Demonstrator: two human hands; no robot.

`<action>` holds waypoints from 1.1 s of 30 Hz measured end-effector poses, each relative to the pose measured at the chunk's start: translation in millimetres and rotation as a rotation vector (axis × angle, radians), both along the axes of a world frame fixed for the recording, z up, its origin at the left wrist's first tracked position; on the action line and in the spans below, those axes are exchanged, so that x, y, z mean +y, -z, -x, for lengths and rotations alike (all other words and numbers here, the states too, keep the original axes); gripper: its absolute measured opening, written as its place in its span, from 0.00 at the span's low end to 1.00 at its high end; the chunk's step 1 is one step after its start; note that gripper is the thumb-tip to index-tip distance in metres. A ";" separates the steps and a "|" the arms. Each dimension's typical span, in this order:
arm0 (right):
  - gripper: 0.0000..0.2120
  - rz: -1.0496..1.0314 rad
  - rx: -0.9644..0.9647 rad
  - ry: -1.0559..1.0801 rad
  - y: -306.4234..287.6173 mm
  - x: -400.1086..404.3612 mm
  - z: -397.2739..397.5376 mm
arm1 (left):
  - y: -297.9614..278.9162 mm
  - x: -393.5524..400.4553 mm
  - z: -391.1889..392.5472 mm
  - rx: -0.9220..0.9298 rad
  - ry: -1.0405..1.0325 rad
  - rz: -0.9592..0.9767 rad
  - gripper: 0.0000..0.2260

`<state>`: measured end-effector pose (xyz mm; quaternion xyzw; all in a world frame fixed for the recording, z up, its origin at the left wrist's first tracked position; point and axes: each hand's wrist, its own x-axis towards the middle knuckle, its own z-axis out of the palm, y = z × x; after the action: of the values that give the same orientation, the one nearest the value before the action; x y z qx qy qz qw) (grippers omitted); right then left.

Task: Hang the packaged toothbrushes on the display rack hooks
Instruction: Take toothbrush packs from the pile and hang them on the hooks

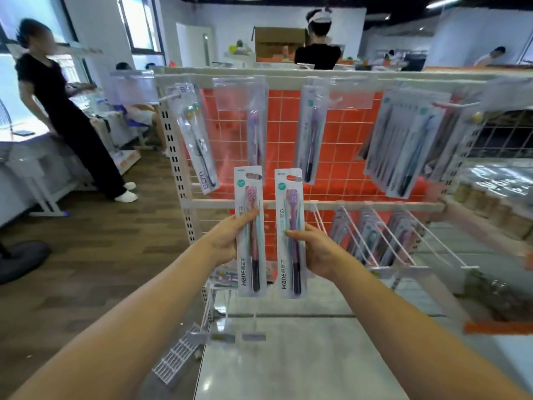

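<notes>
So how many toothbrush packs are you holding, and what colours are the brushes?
Pink toothbrush pack, in the left hand: 1
Purple toothbrush pack, in the right hand: 1
Total in hand: 2

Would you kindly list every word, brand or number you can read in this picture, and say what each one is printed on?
"Hane", then unreadable characters: running up the lower edge of the pink toothbrush pack held by the left hand.
"Hane", likewise: purple toothbrush pack held by the right hand.
Large letters, perhaps "wow": hanging clear pack with a black-handled brush; too blurred to be sure.
Small print atop both held packs, their teal round stickers: too small to read.
</notes>
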<state>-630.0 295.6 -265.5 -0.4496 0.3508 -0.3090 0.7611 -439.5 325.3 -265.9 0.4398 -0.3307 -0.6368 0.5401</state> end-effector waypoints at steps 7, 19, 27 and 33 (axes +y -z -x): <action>0.14 0.086 0.015 0.134 -8.7 -13.9 -5.2 | -13.1 -30.3 -3.9 -0.007 0.077 -0.006 0.18; 0.07 0.301 0.005 0.308 -28.0 -43.4 10.2 | -13.9 -63.5 8.8 -0.003 0.198 0.045 0.16; 0.14 0.427 0.039 0.302 -56.7 -65.9 35.3 | -19.1 -67.5 34.9 0.035 0.136 0.043 0.16; 0.06 0.501 0.089 0.257 -68.4 -73.6 47.4 | -22.3 -66.7 52.0 0.026 0.108 0.075 0.16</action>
<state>-677.4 222.0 -197.2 -0.5888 0.3507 -0.4599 0.5647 -491.5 258.6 -243.6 0.3925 -0.3708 -0.6578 0.5252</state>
